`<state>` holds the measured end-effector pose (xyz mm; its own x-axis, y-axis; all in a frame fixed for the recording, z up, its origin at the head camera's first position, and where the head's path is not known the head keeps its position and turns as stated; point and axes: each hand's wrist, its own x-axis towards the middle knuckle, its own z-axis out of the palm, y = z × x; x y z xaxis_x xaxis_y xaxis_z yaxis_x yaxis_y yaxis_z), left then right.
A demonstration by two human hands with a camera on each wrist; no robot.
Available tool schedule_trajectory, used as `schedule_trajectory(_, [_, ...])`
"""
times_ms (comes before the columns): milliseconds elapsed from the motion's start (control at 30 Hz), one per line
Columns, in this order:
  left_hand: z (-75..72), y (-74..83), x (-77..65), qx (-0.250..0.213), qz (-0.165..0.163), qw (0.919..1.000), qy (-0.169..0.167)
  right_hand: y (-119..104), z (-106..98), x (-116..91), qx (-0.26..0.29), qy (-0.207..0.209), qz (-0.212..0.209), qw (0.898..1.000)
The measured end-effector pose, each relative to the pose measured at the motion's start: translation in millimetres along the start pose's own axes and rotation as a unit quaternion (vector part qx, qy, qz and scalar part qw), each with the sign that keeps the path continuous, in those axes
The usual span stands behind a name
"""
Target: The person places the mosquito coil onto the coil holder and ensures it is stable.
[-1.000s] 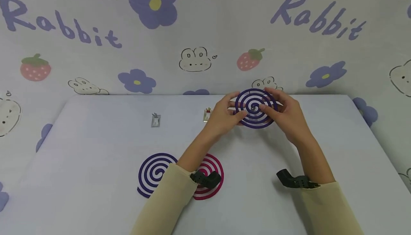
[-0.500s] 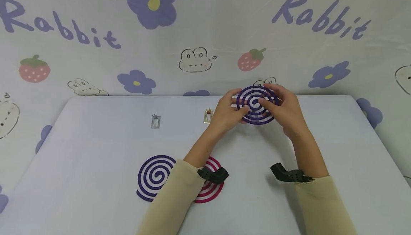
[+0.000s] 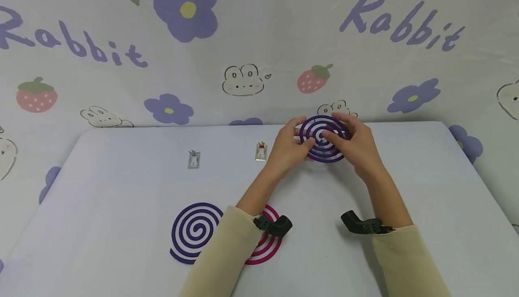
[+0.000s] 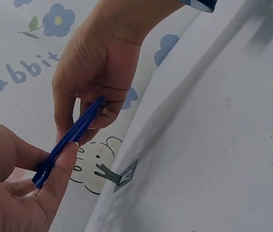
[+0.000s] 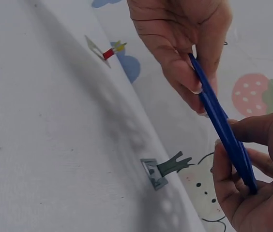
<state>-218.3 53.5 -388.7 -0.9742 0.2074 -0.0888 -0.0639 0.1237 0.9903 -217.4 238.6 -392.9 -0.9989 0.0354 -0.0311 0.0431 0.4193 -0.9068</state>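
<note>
A dark purple-blue mosquito coil (image 3: 321,135) is held up near the table's back edge, between both hands. My left hand (image 3: 289,146) pinches its left rim between thumb and fingers. The right hand (image 3: 358,148) grips its right side, thumb lying across the front near the centre. Both wrist views show this coil (image 4: 68,140) edge-on and tilted. Below it, apart from it, a small grey metal coil stand (image 5: 155,173) with an upright forked prong stands on the table; in the head view it is mostly hidden behind the coil.
A silver stand (image 3: 194,159) and a gold stand (image 3: 261,152) with a red band stand to the left along the back. Another purple coil (image 3: 198,229) and a pink coil (image 3: 259,262) lie in front, partly covered by the left sleeve. Printed cloth (image 3: 251,26) hangs behind the table.
The held coil has risen a little, then come slightly down again, with both hands keeping their hold. The left forearm has shifted a little to the right. The head view has shifted slightly.
</note>
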Motion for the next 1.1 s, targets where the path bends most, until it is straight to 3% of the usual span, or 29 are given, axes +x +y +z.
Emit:
schedule_trajectory(167, [1.1, -2.4, 0.5, 0.009, -0.002, 0.9998, 0.015, 3.4, 4.6, 1.4, 0.012, 0.002, -0.005, 1.0])
schedule_trajectory(600, [9.3, -20.9, 4.3, 0.039, -0.009, 0.9992, 0.011, 17.0, 9.2, 0.7, -0.003, 0.02, 0.007, 1.0])
schedule_trajectory(1100, [8.0, -22.7, 9.0, 0.002, -0.009, 0.9999, 0.007, 20.1, 11.5, 8.3, -0.004, 0.028, -0.001, 1.0])
